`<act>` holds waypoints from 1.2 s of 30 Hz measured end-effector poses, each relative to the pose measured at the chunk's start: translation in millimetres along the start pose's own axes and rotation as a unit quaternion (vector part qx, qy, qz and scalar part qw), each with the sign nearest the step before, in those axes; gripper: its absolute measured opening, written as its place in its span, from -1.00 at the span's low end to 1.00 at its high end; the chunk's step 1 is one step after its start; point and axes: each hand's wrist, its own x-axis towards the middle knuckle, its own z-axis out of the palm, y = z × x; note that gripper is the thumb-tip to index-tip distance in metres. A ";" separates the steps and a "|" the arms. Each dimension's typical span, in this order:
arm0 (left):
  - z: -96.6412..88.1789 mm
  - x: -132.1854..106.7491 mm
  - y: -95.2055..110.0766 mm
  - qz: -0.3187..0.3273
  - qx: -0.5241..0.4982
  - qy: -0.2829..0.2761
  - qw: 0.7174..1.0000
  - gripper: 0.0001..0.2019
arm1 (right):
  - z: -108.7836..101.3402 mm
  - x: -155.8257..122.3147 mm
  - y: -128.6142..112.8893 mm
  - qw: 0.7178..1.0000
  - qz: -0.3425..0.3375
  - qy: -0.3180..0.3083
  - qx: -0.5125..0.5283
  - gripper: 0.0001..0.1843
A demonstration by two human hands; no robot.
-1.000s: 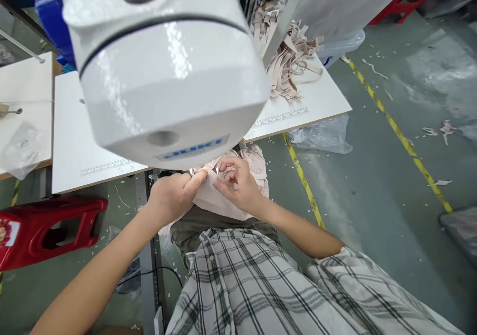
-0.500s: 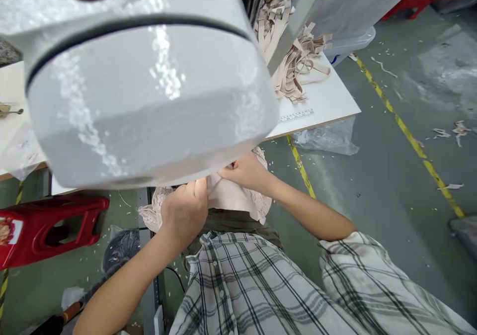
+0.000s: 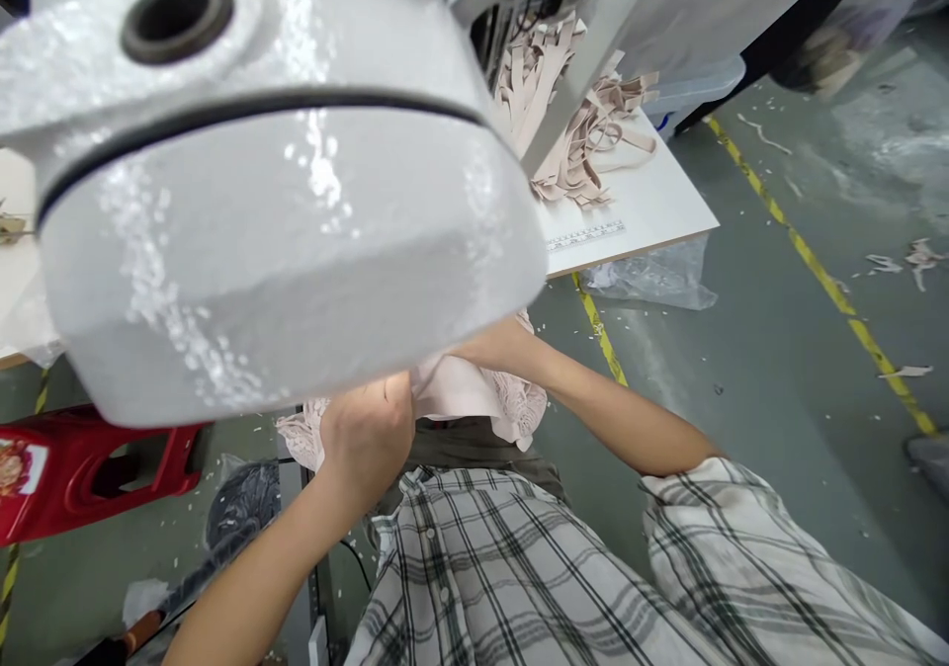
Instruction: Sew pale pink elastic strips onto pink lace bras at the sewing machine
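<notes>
the sewing machine head (image 3: 297,271) had just come to cover most of the right hand (image 3: 481,345), so its grip could not be told and the fingerwork was lost to view; the left hand (image 3: 369,427) was curled closed on lace-trimmed pale pink cloth (image 3: 456,389), spread between the 2 hands, far edge hidden

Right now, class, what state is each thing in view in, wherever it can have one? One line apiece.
Left hand: curled on the fabric, fingertips hidden
Right hand: mostly hidden; grip unclear
Pink fabric: draped, partly hidden
Machine head: cannot tell whether running
Beige strips: loosely heaped
Plastic bag: crumpled
</notes>
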 end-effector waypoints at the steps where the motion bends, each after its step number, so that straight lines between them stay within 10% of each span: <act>1: 0.3 -0.3 0.0 0.001 0.003 0.004 1.000 -0.73 | -0.1 0.1 -0.1 1.000 -0.003 0.000 -0.001 -0.66; 25: 2.5 -7.0 -8.6 -0.007 -0.048 -0.012 0.999 -0.77 | -2.0 -20.2 5.3 0.998 0.030 0.051 -0.014 -0.59; 36: 1.1 -20.4 -22.0 -0.226 -0.260 -0.024 0.939 -0.80 | -1.1 -31.6 25.5 0.997 0.050 0.048 -0.020 -0.58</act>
